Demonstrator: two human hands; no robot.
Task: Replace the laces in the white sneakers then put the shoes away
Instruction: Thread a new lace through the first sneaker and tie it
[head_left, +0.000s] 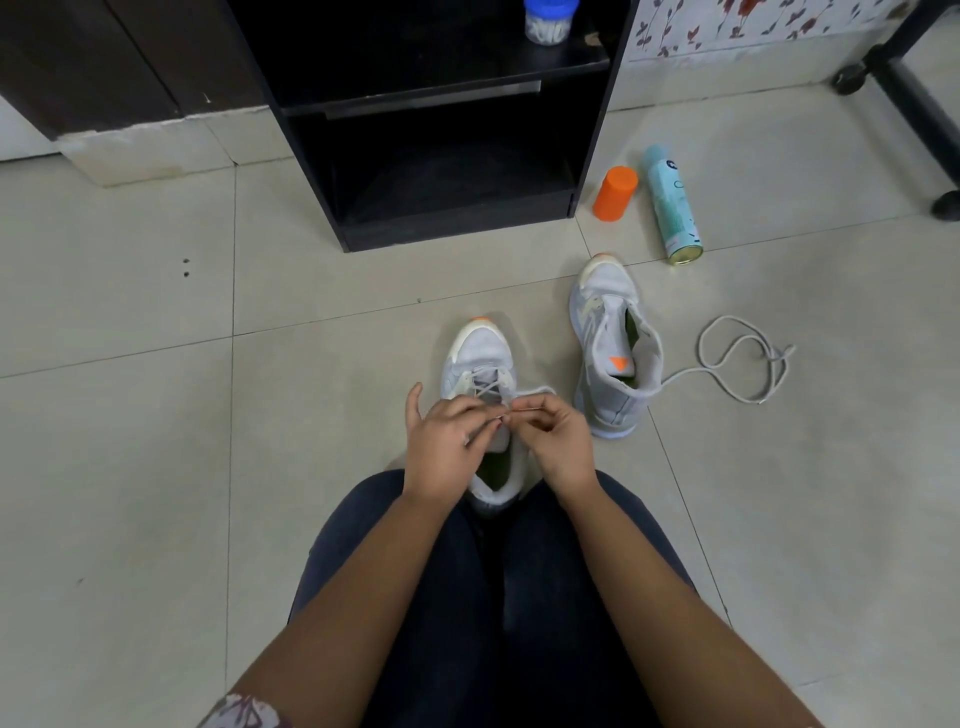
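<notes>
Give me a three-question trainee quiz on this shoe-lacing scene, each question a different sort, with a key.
1. True or false: the loose grey-white shoelace lies on the tiled floor to the right of the unlaced white sneaker.
2. Multiple choice: the left hand and right hand pinch: A) the threaded lace of the near white sneaker; B) a brush; C) a sock.
3. Fill in: the pale teal spray can lies on its side beside the ____ plastic cylinder.
Key: 1 true; 2 A; 3 orange.
</notes>
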